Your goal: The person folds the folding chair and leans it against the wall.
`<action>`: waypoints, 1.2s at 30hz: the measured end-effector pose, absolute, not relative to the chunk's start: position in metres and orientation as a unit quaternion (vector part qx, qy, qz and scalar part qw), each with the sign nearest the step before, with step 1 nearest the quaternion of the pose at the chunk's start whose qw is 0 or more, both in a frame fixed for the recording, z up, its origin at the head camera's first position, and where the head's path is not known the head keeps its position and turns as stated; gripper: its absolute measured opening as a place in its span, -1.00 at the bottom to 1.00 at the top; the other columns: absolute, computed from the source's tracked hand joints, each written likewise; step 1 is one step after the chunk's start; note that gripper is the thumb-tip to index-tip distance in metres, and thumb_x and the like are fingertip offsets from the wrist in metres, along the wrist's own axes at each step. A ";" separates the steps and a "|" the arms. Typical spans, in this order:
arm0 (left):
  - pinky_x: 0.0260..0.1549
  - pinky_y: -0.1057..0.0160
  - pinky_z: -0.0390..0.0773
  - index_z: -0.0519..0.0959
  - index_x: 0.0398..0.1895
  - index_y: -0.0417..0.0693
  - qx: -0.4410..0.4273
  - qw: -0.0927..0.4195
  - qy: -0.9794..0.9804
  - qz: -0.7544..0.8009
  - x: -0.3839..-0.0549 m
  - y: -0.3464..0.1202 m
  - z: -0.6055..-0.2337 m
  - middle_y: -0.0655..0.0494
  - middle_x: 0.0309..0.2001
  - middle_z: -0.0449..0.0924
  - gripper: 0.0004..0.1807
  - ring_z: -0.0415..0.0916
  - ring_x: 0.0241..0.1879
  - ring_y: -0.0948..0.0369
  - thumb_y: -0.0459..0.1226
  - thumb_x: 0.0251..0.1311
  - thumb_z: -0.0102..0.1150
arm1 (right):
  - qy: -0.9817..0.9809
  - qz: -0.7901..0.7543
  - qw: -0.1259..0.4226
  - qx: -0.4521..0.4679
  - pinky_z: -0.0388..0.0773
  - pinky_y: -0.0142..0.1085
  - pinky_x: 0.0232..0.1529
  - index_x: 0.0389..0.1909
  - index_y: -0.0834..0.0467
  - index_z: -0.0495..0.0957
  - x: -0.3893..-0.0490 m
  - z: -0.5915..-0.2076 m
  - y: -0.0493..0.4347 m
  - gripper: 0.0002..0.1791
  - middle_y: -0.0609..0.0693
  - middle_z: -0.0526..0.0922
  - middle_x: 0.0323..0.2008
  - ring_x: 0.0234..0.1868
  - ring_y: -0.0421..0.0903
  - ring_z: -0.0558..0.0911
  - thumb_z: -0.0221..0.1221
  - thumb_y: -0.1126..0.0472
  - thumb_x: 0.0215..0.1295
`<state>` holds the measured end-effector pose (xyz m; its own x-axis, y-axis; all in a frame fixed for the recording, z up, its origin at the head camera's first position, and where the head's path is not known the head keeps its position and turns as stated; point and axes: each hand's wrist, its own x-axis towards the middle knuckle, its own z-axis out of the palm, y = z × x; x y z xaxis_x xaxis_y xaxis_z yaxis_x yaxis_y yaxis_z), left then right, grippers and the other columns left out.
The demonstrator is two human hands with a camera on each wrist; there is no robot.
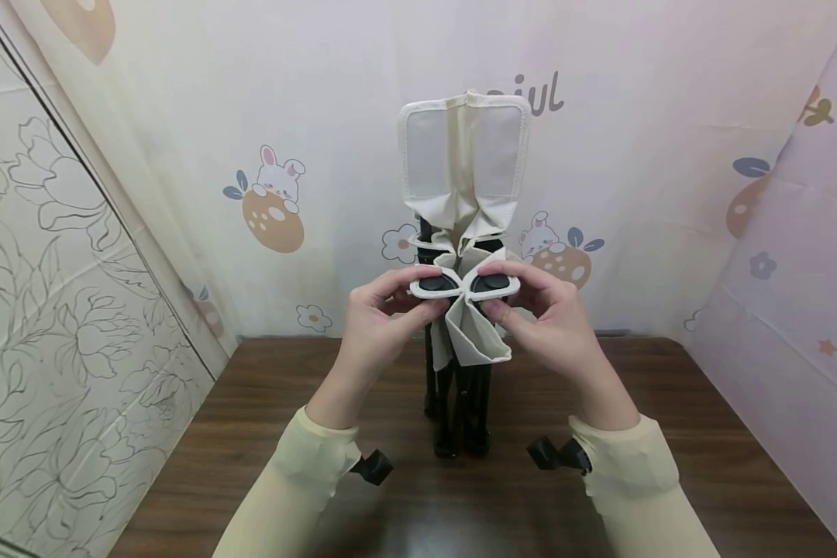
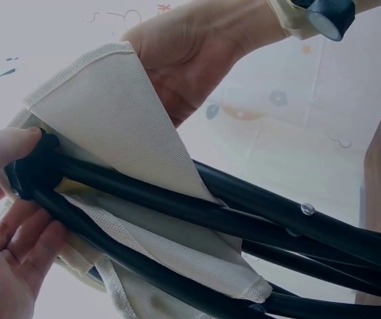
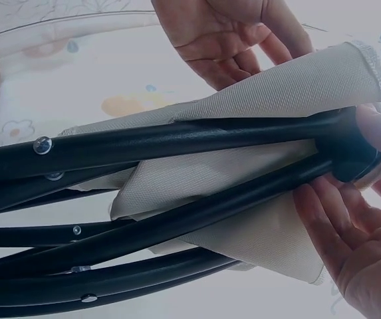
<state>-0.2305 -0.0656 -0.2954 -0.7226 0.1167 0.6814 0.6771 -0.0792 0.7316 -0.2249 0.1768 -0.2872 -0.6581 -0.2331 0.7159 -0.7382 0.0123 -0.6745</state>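
A folding chair [image 1: 464,325] with a black tube frame and cream cloth stands folded upright on the table. Its cloth back [image 1: 428,151] rises at the top, creased down the middle. My left hand [image 1: 387,310] pinches the left front corner of the cloth seat, thumb below and fingers above a black plastic cap [image 1: 434,284]. On the other side my right hand [image 1: 547,314] grips the matching right corner at its black cap [image 1: 491,282]. Between the hands the seat cloth [image 2: 110,119] hangs in folds around the black tubes [image 3: 243,199].
The brown wooden table [image 1: 265,434] lies beneath the chair's feet [image 1: 460,446]. A pale curtain [image 1: 349,155] printed with rabbits hangs close behind. At the left is a panel [image 1: 77,325] with flower line drawings.
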 end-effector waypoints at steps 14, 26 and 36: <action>-0.25 0.29 0.75 0.78 0.11 -0.22 -0.311 0.200 -0.637 -0.677 -0.233 -0.064 -0.296 0.00 -0.04 0.81 -0.61 0.73 -0.28 0.15 -0.50 0.20 0.55 | -0.678 0.603 0.207 0.367 0.71 -0.37 -0.05 0.18 0.42 0.66 -0.227 -0.287 0.176 -0.46 0.07 0.78 0.02 -0.10 -0.14 0.74 0.35 0.74 0.17; -0.29 0.31 0.74 0.77 0.12 -0.23 -0.313 0.205 -0.633 -0.678 -0.233 -0.061 -0.298 -0.01 -0.05 0.81 -0.61 0.71 -0.32 0.15 -0.51 0.20 0.54 | -0.672 0.611 0.199 0.369 0.70 -0.36 -0.04 0.19 0.44 0.63 -0.229 -0.289 0.177 -0.47 0.07 0.78 0.03 -0.08 -0.13 0.73 0.34 0.75 0.18; -0.21 0.28 0.76 0.77 0.15 -0.18 -0.296 0.218 -0.637 -0.677 -0.229 -0.060 -0.301 0.04 -0.05 0.80 -0.60 0.74 -0.25 0.15 -0.46 0.24 0.54 | -0.688 0.599 0.201 0.356 0.70 -0.36 -0.02 0.25 0.34 0.64 -0.226 -0.291 0.177 -0.46 0.10 0.75 0.00 -0.10 -0.09 0.71 0.35 0.68 0.25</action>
<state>-0.2286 -0.0604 -0.3013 -0.7300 0.0815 0.6785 0.6723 -0.0923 0.7345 -0.2262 0.1771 -0.2910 -0.6660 -0.2499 0.7029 -0.7306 0.0281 -0.6823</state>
